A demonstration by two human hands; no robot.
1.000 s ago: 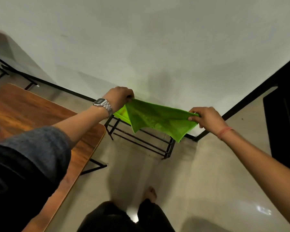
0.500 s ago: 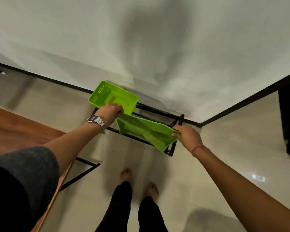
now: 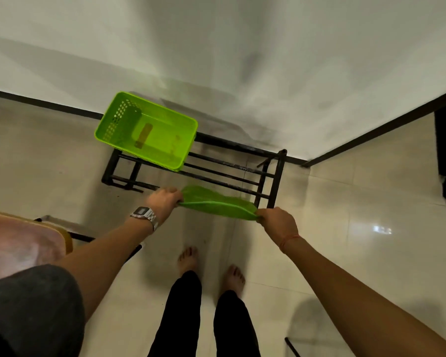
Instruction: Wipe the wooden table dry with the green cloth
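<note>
— Where is the cloth?

— The green cloth (image 3: 218, 207) hangs stretched just in front of the black rack (image 3: 265, 176); the left hand (image 3: 164, 200) pinches one end, the right hand (image 3: 277, 222) grips the other; both fists are closed on it.

— And the counter?

— The wooden counter (image 3: 21, 243) sits well left of the rack; a green basket (image 3: 147, 130) rests on the rack's left end.
</note>
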